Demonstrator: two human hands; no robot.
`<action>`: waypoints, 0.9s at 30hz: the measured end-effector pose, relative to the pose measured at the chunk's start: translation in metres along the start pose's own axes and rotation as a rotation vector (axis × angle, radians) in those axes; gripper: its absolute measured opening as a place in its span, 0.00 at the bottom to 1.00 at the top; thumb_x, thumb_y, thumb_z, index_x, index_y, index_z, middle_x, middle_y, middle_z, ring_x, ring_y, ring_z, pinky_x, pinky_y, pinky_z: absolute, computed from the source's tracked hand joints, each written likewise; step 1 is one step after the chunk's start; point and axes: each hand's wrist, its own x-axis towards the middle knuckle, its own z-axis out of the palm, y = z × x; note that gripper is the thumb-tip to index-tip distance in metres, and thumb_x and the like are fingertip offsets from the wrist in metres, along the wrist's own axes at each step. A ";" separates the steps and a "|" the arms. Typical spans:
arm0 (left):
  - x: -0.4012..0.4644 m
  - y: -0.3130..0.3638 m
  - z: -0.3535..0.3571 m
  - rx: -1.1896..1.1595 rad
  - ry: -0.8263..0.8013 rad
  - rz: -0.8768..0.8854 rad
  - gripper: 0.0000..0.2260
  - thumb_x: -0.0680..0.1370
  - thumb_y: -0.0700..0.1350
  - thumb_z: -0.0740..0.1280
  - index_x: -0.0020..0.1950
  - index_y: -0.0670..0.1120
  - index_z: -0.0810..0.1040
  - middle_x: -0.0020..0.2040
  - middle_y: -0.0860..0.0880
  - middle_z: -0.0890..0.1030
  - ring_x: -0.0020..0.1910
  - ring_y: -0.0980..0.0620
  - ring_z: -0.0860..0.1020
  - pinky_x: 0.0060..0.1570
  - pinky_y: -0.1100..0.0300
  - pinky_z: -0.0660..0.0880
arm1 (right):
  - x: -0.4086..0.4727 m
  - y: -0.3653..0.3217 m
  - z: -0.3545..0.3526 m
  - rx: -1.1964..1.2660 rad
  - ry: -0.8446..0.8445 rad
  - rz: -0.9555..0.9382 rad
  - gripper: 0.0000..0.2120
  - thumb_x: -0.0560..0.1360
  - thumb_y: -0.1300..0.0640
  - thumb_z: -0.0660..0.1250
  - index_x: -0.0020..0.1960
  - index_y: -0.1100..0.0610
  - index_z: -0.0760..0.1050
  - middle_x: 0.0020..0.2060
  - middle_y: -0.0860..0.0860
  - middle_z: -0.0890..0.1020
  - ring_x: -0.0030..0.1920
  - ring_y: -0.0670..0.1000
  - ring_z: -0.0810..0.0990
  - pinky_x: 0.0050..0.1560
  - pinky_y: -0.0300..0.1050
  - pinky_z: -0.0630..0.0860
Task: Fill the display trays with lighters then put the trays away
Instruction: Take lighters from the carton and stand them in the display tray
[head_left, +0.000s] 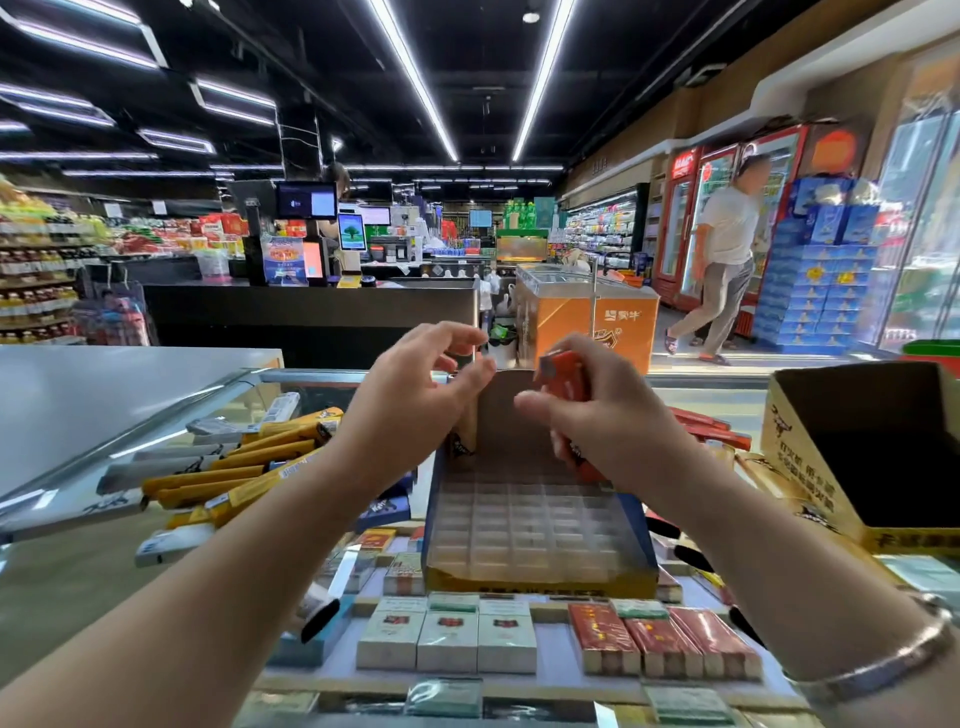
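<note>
A: Which elements occupy the centre of the figure?

B: A display tray (535, 525) rests on the glass counter (156, 415); its clear grid of compartments shows no lighters, and its cardboard back panel stands upright at the far edge.

A: How is each hand engaged?

B: The right hand (602, 415) grasps a bunch of orange-red lighters (563, 374), fingers curled round them, above the tray's far right corner. The left hand (415, 395) is released, its fingers loosely spread beside the back panel's top left edge, grasping nothing.

A: What surrounds the tray?

B: Yellow long packs (244, 467) lie heaped to the left. An open yellow carton (810, 467) stands to the right, with further red lighters (711, 426) between it and the tray. Cigarette packs (447, 639) lie under the glass, nearer the viewer.
</note>
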 end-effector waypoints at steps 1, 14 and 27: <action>0.000 0.008 -0.003 -0.108 0.008 0.033 0.10 0.72 0.59 0.64 0.50 0.59 0.77 0.48 0.60 0.77 0.47 0.60 0.76 0.45 0.64 0.74 | -0.002 0.000 0.003 -0.003 -0.063 0.015 0.11 0.71 0.56 0.71 0.43 0.51 0.69 0.32 0.52 0.75 0.25 0.44 0.75 0.26 0.36 0.74; -0.002 0.023 -0.004 -0.383 -0.270 -0.020 0.06 0.72 0.40 0.69 0.45 0.50 0.80 0.39 0.56 0.83 0.40 0.58 0.81 0.42 0.66 0.77 | -0.005 -0.002 0.006 0.201 -0.178 0.145 0.14 0.69 0.53 0.71 0.46 0.54 0.67 0.31 0.51 0.76 0.27 0.47 0.77 0.26 0.38 0.74; 0.004 0.006 -0.006 -0.129 0.159 0.069 0.09 0.74 0.38 0.69 0.44 0.53 0.78 0.38 0.58 0.81 0.39 0.58 0.80 0.42 0.68 0.76 | 0.006 0.006 -0.008 0.429 0.318 0.242 0.15 0.82 0.52 0.52 0.40 0.57 0.67 0.27 0.52 0.71 0.21 0.50 0.71 0.20 0.38 0.66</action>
